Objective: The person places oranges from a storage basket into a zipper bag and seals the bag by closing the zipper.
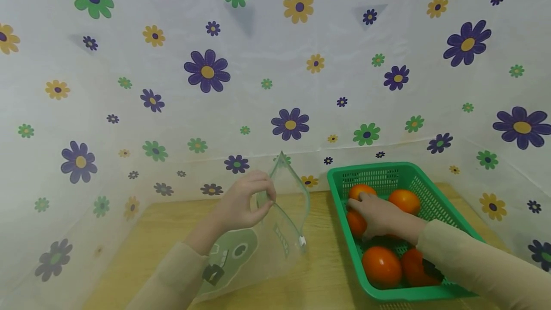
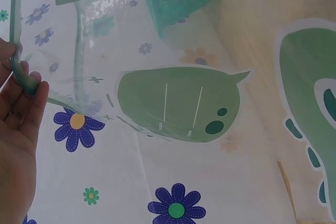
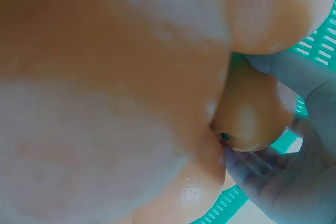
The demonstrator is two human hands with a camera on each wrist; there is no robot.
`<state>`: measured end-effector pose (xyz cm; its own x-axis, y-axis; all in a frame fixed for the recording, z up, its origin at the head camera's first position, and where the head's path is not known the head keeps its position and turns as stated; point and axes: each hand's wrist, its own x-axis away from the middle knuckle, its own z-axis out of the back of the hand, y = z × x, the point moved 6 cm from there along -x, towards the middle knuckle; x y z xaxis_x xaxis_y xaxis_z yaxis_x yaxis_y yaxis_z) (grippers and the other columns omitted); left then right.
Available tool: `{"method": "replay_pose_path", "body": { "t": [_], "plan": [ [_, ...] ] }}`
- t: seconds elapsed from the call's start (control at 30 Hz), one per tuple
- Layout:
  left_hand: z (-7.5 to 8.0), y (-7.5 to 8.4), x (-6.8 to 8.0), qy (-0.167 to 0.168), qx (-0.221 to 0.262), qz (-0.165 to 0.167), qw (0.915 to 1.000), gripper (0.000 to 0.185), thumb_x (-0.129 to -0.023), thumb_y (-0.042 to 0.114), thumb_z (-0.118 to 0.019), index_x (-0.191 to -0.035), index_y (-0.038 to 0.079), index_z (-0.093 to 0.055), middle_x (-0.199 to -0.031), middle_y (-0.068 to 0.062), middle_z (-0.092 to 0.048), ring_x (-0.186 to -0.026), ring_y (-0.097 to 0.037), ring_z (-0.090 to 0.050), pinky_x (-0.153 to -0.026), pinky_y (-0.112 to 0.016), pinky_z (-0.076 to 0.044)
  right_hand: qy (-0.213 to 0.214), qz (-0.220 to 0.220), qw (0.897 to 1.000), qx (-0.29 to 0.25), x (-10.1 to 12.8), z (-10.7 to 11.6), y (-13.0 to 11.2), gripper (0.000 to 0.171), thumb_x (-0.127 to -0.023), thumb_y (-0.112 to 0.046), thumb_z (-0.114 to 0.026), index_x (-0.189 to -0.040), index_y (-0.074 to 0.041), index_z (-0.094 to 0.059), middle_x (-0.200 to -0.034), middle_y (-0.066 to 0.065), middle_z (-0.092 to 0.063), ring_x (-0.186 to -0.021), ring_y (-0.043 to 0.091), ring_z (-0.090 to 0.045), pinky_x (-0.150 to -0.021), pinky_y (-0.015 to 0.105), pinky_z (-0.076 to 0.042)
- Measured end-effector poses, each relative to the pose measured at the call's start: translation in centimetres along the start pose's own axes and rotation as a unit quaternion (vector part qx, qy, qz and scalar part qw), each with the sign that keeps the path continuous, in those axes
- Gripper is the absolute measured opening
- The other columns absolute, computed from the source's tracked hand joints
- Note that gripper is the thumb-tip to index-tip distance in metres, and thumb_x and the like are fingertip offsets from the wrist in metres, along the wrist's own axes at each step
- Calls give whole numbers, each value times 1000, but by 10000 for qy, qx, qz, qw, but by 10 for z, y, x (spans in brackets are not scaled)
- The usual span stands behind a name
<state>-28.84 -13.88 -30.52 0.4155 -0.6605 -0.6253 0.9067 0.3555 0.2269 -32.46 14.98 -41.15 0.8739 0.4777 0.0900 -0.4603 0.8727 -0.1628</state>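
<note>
Two hands: left hand [image 1: 243, 204] pinches bag [image 1: 275, 233]; right hand [image 1: 379, 214] grips tomato [image 1: 356, 222].

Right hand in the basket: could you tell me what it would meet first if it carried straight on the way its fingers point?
Probably the far-left tomato, which the right hand fingertips already seem to touch; behind it, the green basket wall.

Bare hands, long beige sleeves [image 1: 473, 257]

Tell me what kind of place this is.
Probably a staged tabletop booth, not a real kitchen: a flower-print plastic sheet curtains off a wooden table holding only a green basket of tomatoes and a zip bag.
</note>
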Motion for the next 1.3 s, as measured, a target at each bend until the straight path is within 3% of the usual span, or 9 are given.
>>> {"method": "replay_pose_path", "body": {
  "t": [0.27,1.3],
  "plan": [
    [1,1,-2,56,-1,-85,9999,8,-83,4,-70,-87,11,-67,-89,1,-69,-91,-16,-62,-87,-34,-56,86,80,9999,3,1,4,-2,72,-68,-19,-98,-129,-12,-61,-112,13,-56,-91,25,-55,-72,39,-57],
    [-1,1,0,5,-6,80,10000,10,-84,3,-71,-88,12,-68,-91,1,-69,-93,-16,-63,-89,-34,-56,388,506,9971,422,14,21,-12,74,-71,-21,-97,-135,-13,-60,-112,9,-55,-97,24,-53,-71,35,-56]
  ]
}}
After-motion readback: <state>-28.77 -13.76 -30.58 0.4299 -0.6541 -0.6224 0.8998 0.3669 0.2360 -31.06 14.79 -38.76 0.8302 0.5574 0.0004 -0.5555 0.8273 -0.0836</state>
